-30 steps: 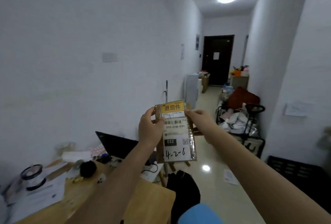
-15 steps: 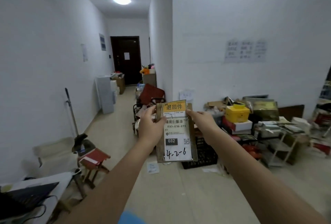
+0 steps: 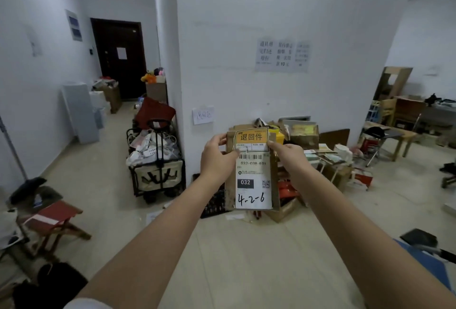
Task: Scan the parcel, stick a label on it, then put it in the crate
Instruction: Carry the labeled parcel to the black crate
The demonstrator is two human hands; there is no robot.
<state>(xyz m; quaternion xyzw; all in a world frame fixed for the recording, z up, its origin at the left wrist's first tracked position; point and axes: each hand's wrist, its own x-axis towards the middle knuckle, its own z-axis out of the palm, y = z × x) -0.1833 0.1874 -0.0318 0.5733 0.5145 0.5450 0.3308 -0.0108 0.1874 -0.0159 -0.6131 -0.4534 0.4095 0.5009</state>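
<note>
The parcel (image 3: 251, 173) is a flat brown packet, held upright in the air in front of the white pillar (image 3: 271, 25). A white label (image 3: 252, 185) covers most of its front, with a bar code, the number 032 in a dark box, and 4-2-6 written by hand at the bottom. A yellow sticker (image 3: 251, 137) with big dark letters sits at the top of the parcel. The left hand (image 3: 217, 158) grips the parcel's upper left edge, with the thumb pressed on the front and the fingers behind. The right hand (image 3: 287, 154) pinches the upper right edge, with its fingertips at the corner of the yellow sticker. Behind the parcel, at the foot of the pillar, lies a black crate (image 3: 213, 206) with a grid wall; the parcel hides most of it, so what is in it cannot be seen. To the right of the pillar's foot is a pile of boxes (image 3: 303, 136) and books, all jumbled together. To the left of the pillar stands a wagon cart (image 3: 158, 175) with cream cloth sides, full of white bags and packets, with a dark red bag on top. Farther left of the pillar, down the hallway, is a dark door (image 3: 118, 57). A small red stool (image 3: 53, 217) stands on the floor, well apart from the pillar.
</note>
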